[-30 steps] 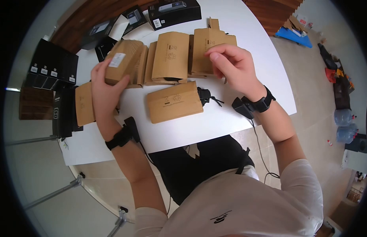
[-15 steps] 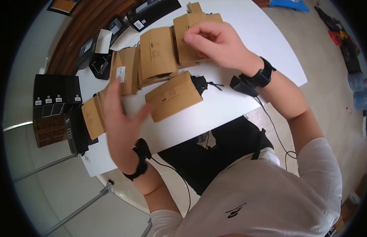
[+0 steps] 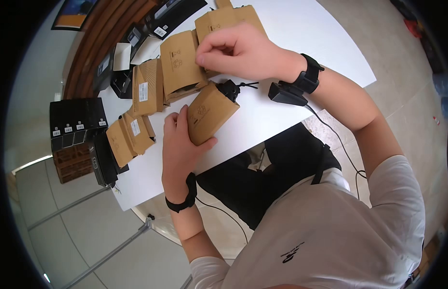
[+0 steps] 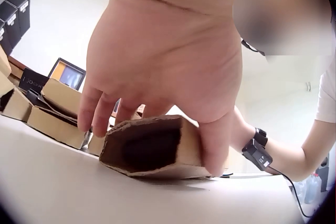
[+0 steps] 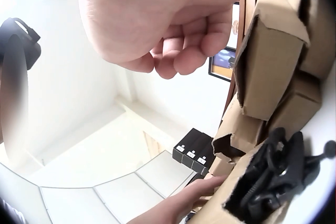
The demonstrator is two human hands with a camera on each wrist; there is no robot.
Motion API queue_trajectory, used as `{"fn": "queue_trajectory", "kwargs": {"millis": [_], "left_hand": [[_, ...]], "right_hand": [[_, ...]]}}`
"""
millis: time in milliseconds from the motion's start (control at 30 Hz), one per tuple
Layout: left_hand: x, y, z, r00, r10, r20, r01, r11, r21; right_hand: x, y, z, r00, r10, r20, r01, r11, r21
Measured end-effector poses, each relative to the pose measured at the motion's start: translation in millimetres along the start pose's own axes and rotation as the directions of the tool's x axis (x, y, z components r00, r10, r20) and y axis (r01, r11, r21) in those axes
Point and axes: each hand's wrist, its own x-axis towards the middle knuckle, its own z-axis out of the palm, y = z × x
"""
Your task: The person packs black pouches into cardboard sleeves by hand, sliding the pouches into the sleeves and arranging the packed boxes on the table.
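Note:
My left hand straddles the near end of a small cardboard box, thumb on one side and fingers on the other. In the left wrist view, the box's near end gapes between thumb and fingers, dark inside. Black cables and a black plastic part stick out of its far end. My right hand hovers above the table beyond this box, its fingers curled in toward the palm. Nothing shows in its grasp. It overlaps an upright-patterned cardboard box in the head view.
Further cardboard boxes line the back and left of the white table. Behind them lie opened black boxes. More black boxes with white labels are stacked at the left. A cable trails from the right wrist camera.
My left hand has left the labelled cardboard box at the left and come right to the small box with cables, which has turned. My right hand stays raised with fingers curled. The head view has shifted.

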Motion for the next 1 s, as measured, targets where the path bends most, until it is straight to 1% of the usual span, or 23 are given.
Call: {"fn": "queue_trajectory", "kwargs": {"millis": [33, 100, 133, 167, 200, 233, 267, 300, 333, 400, 433, 500, 533, 600, 633, 700, 767, 833, 867, 933, 967, 1000], "left_hand": [[-1, -2, 2, 1.0, 0.006, -0.006, -0.006, 0.999, -0.041], [-1, -2, 2, 1.0, 0.014, 0.001, -0.014, 1.0, -0.02], [-2, -2, 1, 1.0, 0.017, 0.007, -0.017, 1.0, -0.005], [-3, -2, -2, 1.0, 0.021, 0.013, -0.021, 1.0, 0.001], [-4, -2, -7, 0.999, 0.018, 0.027, -0.016, 0.998, -0.063], [-4, -2, -12, 0.999, 0.014, 0.039, -0.009, 0.992, -0.129], [-5, -3, -16, 0.999, 0.016, 0.043, -0.01, 0.992, -0.129], [-6, -3, -20, 0.999, 0.03, 0.011, -0.028, 0.988, -0.149], [-9, -3, -24, 0.999, 0.041, -0.023, -0.044, 0.985, -0.168], [-13, 0, -31, 0.998, 0.025, -0.051, -0.034, 0.982, -0.185], [-15, 1, -35, 0.997, 0.015, -0.079, -0.03, 0.979, -0.2], [-19, 0, -40, 0.995, 0.006, -0.095, -0.025, 0.979, -0.202], [-20, 0, -42, 0.995, 0.004, -0.1, -0.025, 0.979, -0.204], [-21, -2, -41, 0.994, 0.004, -0.109, -0.026, 0.979, -0.203], [-22, -4, -40, 0.994, 0.005, -0.11, -0.027, 0.979, -0.201], [-20, -7, -37, 0.995, -0.007, -0.095, -0.013, 0.977, -0.212], [-19, -10, -35, 0.997, -0.015, -0.071, -0.001, 0.975, -0.221], [-20, -13, -34, 0.996, 0.041, -0.075, -0.055, 0.978, -0.199], [-21, -16, -35, 0.997, 0.043, -0.07, -0.057, 0.978, -0.2], [-22, -21, -36, 0.993, 0.074, -0.09, -0.095, 0.96, -0.264], [-22, -21, -37, 0.993, 0.074, -0.088, -0.095, 0.959, -0.266], [-21, -18, -41, 0.987, 0.089, -0.134, -0.119, 0.966, -0.231]], "right_hand": [[0, -2, -1, 1.0, -0.003, -0.007, 0.003, 1.0, 0.0], [-2, -8, -3, 0.999, 0.002, 0.042, 0.0, 0.998, -0.055], [-2, -12, -5, 0.999, 0.003, 0.033, -0.001, 0.999, -0.053], [-2, -15, -7, 0.995, 0.036, 0.095, -0.031, 0.998, -0.052], [-2, -18, -8, 0.985, 0.069, 0.159, -0.061, 0.997, -0.053], [-2, -18, -7, 0.985, 0.072, 0.154, -0.065, 0.997, -0.052], [-2, -18, -7, 0.974, 0.103, 0.203, -0.084, 0.991, -0.101], [-2, -18, -6, 0.958, 0.136, 0.252, -0.101, 0.984, -0.149], [-4, -16, -5, 0.957, 0.138, 0.256, -0.103, 0.984, -0.147], [-5, -12, -1, 0.97, -0.007, 0.244, 0.045, 0.988, -0.15], [-5, -10, 2, 0.968, -0.014, 0.252, 0.052, 0.988, -0.147], [-7, -9, 5, 0.962, -0.183, 0.204, 0.219, 0.961, -0.169], [-8, -13, 4, 0.96, -0.188, 0.21, 0.225, 0.96, -0.169], [-9, -21, 1, 0.952, -0.011, 0.307, 0.097, 0.96, -0.264], [-8, -20, 1, 0.951, -0.012, 0.31, 0.099, 0.959, -0.266], [-9, -17, 2, 0.94, 0.069, 0.333, 0.035, 0.955, -0.296], [-8, -17, 2, 0.936, 0.083, 0.343, 0.019, 0.959, -0.283], [-8, -17, 1, 0.932, 0.099, 0.35, -0.001, 0.963, -0.27], [-8, -17, 1, 0.933, 0.088, 0.349, 0.001, 0.969, -0.246], [-9, -20, -1, 0.934, 0.079, 0.348, 0.0, 0.975, -0.221], [-8, -24, -3, 0.92, 0.125, 0.371, -0.05, 0.978, -0.204], [-7, -28, -4, 0.903, 0.168, 0.396, -0.1, 0.977, -0.189]]}}
